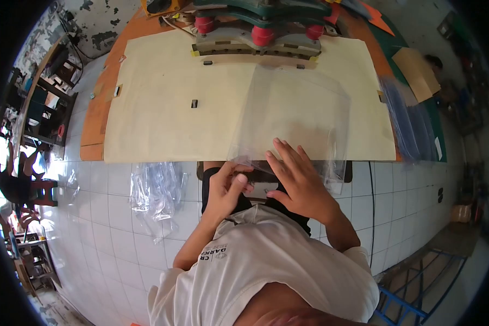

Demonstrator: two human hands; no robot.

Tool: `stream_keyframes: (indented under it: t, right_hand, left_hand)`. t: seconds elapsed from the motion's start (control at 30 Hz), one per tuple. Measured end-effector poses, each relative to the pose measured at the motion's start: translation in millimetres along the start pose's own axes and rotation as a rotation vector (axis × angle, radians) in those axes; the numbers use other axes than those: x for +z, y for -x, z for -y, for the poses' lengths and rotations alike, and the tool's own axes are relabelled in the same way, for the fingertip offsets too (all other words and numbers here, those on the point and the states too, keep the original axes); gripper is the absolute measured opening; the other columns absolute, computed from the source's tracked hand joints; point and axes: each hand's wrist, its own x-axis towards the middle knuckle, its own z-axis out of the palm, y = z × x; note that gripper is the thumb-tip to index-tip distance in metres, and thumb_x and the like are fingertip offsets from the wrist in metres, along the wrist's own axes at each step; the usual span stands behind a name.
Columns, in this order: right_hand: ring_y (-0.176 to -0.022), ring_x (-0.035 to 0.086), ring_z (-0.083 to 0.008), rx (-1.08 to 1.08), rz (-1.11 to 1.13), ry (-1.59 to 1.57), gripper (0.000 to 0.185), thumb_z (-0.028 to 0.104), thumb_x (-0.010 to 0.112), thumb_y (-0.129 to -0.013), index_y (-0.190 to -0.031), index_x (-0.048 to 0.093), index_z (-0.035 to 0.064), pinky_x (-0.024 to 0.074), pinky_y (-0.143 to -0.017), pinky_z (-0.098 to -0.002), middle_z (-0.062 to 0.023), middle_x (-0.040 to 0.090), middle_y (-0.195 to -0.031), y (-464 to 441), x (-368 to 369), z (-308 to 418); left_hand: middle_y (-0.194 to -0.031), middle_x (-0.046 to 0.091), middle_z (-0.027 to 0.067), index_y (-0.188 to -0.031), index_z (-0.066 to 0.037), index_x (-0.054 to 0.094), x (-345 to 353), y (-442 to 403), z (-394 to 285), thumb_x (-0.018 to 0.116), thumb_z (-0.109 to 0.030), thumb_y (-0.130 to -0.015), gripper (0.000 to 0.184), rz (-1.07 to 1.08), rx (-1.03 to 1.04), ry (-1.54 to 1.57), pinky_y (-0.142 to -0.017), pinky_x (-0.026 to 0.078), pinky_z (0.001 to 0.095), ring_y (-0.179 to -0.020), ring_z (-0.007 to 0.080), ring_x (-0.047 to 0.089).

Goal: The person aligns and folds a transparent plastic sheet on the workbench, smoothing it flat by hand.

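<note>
A clear plastic sheet (299, 103) lies over the right half of a cream board (157, 108), its near end hanging past the front edge. My left hand (229, 187) is at the sheet's near left corner, fingers curled and closed on the plastic. Slightly to the right, my right hand (298, 176) rests over the sheet's near part, fingers stretched and apart, holding nothing. Small dark blocks (194, 103) are fixed on the board around the sheet.
A green machine head with red knobs (263, 36) stands at the board's far side. Clear plastic sheets (410, 122) and a cardboard piece (417, 75) lie on the right. Clear plastic scraps (156, 193) are on the floor at left. Another person (17, 176) sits far left.
</note>
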Motion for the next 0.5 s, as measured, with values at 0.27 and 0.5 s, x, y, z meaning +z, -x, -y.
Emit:
stream_keyframes:
  t: [0.27, 0.5]
  right_hand:
    - [-0.119, 0.058, -0.0291, 0.058, -0.46, 0.185, 0.057, 0.011, 0.069, -0.079, -0.133, 0.053, 0.0031, 0.0455, -0.097, -0.0456, -0.0138, 0.059, -0.131, -20, 16, 7]
    - [-0.096, 0.07, -0.0276, 0.087, -0.64, 0.146, 0.035, -0.003, 0.061, -0.082, -0.116, 0.067, 0.0038, 0.0511, -0.089, -0.042, -0.0107, 0.072, -0.104, 13, -42, -4]
  left_hand:
    - [-0.141, 0.04, 0.0321, -0.114, 0.004, 0.061, 14, -19, -34, 0.064, -0.035, -0.088, 0.047, 0.026, 0.802, -0.751, -0.097, 0.046, 0.0452, -0.12, 0.0434, 0.053]
    - [-0.142, 0.043, 0.0276, -0.119, 0.001, 0.06, 21, -30, -46, 0.062, -0.032, -0.088, 0.046, 0.155, 0.782, -0.641, -0.106, 0.038, 0.0459, -0.129, 0.0412, 0.047]
